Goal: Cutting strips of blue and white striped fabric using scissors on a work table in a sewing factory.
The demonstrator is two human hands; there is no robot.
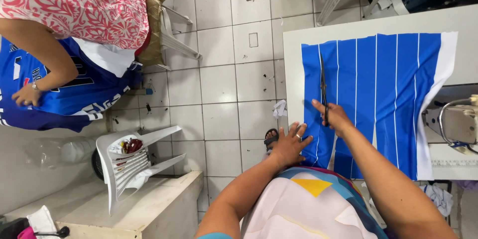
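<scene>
head view, right hand (334,118) gripping scissors (323,89), blue fabric (378,99)

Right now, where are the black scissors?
In the head view, the black scissors lie on the blue white-striped fabric near its left edge, gripped by the right hand, on the white table.

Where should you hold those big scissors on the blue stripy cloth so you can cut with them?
By the handle loops at the near end, where the right hand already grips the scissors. Come from the near side of the white table: the long blades point away, across the blue striped cloth. The left hand lies flat on the cloth beside them.
</scene>
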